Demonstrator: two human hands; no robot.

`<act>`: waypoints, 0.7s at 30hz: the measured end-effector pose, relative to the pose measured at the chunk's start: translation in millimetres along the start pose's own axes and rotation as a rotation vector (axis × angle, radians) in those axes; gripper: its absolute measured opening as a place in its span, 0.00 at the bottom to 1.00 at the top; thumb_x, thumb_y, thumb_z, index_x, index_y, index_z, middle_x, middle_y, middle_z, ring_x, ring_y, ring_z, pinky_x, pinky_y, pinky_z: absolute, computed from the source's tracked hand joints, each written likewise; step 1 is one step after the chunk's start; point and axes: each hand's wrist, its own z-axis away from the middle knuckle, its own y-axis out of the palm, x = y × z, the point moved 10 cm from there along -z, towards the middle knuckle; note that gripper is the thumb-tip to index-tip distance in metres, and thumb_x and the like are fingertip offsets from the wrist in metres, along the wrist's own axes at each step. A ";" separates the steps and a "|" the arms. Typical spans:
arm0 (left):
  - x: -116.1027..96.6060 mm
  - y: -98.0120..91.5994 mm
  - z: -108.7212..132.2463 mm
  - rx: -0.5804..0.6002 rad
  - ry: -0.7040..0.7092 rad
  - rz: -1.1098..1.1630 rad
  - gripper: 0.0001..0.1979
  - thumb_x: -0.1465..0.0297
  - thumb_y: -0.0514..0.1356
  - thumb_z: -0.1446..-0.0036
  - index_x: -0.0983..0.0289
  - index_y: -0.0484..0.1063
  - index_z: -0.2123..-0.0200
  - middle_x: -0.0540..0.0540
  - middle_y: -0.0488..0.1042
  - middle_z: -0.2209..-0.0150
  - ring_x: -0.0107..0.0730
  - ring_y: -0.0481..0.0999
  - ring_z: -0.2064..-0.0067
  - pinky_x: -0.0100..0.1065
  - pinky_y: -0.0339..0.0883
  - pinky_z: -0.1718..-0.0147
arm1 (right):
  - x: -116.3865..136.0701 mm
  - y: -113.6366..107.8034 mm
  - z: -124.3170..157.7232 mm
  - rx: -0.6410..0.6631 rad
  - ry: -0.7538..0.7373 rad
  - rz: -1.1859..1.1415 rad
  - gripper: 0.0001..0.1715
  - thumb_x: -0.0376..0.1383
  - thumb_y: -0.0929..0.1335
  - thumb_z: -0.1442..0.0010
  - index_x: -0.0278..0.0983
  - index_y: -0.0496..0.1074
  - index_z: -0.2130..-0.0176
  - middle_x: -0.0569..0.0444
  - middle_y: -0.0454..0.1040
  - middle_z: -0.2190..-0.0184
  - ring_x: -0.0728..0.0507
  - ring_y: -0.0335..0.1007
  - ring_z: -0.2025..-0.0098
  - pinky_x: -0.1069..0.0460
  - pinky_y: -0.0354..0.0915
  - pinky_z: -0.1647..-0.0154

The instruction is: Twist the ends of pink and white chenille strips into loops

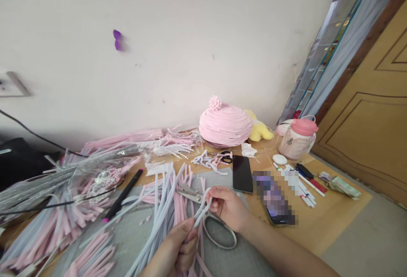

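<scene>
In the head view, we are taking the silver scissors as our landmark. Just above their pivot, we are seeing a pale blue strip bending between two hands. The left hand, just to the left of the scissors' ring handles, is closing into a fist around the strip's lower part; the right hand, above those handles, is pinching the upper bend between thumb and fingers. The fingers are hiding part of the bend, so we are hedging on whether this is one folded strip or two.

The scissors are lying with their blades parted among pink strips, so we are judging a scraped finger or a nicked strip possible if either hand is dropping lower without looking. Loose blue strips are crowding the left side of the scissors; a careless tug could be dragging several along or tangling them. Too tight a pinch could be creasing the soft bend, while a slack one could be letting it spring open. Right of the scissors, a dark phone is resting near enough that a swinging right forearm could be knocking it.
</scene>
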 end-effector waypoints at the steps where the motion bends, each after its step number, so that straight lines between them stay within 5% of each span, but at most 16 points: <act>1: -0.5 0.1 0.4 -0.001 0.004 -0.005 0.26 0.50 0.61 0.62 0.63 0.52 0.82 0.39 0.43 0.88 0.14 0.36 0.86 0.25 0.30 0.86 | 0.5 -0.6 1.3 -0.009 -0.007 -0.018 0.08 0.31 0.72 0.60 0.28 0.70 0.82 0.57 0.66 0.83 0.57 0.52 0.83 0.59 0.49 0.82; 4: -2.5 0.1 2.3 -0.005 0.031 -0.011 0.25 0.51 0.62 0.61 0.63 0.52 0.82 0.39 0.43 0.87 0.15 0.36 0.85 0.25 0.30 0.86 | 7.5 3.7 1.5 0.028 0.004 0.138 0.09 0.34 0.71 0.57 0.31 0.70 0.81 0.57 0.64 0.84 0.56 0.51 0.83 0.58 0.51 0.81; 7: -2.8 1.0 3.7 0.005 0.042 0.004 0.24 0.52 0.62 0.61 0.63 0.52 0.81 0.39 0.42 0.87 0.15 0.36 0.84 0.26 0.30 0.85 | 56.3 12.1 -10.1 0.060 -0.177 0.851 0.14 0.43 0.68 0.51 0.33 0.73 0.75 0.52 0.69 0.79 0.48 0.63 0.75 0.51 0.60 0.73; 9: -0.5 2.0 3.0 0.026 0.018 0.011 0.24 0.52 0.61 0.61 0.62 0.51 0.81 0.39 0.42 0.87 0.15 0.35 0.85 0.25 0.30 0.85 | 134.0 18.2 -9.1 -0.208 -0.667 1.353 0.18 0.43 0.69 0.53 0.35 0.73 0.63 0.45 0.71 0.63 0.38 0.64 0.58 0.44 0.59 0.58; 10: 0.7 2.2 2.2 0.036 0.004 0.013 0.24 0.52 0.61 0.61 0.62 0.51 0.81 0.39 0.42 0.87 0.15 0.35 0.85 0.25 0.30 0.86 | 163.3 20.5 -7.7 -0.363 -0.840 1.565 0.26 0.42 0.70 0.54 0.36 0.69 0.54 0.41 0.65 0.52 0.34 0.57 0.48 0.40 0.54 0.51; 12: 2.3 1.4 0.4 0.050 -0.012 0.016 0.24 0.52 0.62 0.61 0.62 0.51 0.82 0.39 0.42 0.87 0.14 0.34 0.86 0.25 0.29 0.86 | 195.8 19.4 -21.1 -0.539 -0.949 1.956 0.46 0.41 0.73 0.60 0.35 0.58 0.44 0.37 0.49 0.41 0.28 0.39 0.39 0.34 0.42 0.46; 14: 3.6 0.7 -1.5 0.069 -0.017 0.024 0.24 0.52 0.62 0.62 0.62 0.52 0.82 0.39 0.42 0.88 0.14 0.35 0.86 0.24 0.29 0.87 | 208.9 8.8 -44.8 -0.554 -0.875 2.232 0.53 0.40 0.75 0.63 0.36 0.53 0.41 0.36 0.43 0.39 0.25 0.34 0.39 0.31 0.38 0.46; 21: 6.1 -2.2 -4.7 0.099 -0.010 0.091 0.22 0.54 0.61 0.58 0.63 0.54 0.81 0.39 0.42 0.88 0.14 0.34 0.86 0.23 0.29 0.86 | 255.7 12.8 -68.3 -0.534 -0.907 2.264 0.45 0.43 0.71 0.60 0.36 0.57 0.44 0.39 0.53 0.44 0.31 0.48 0.43 0.40 0.47 0.46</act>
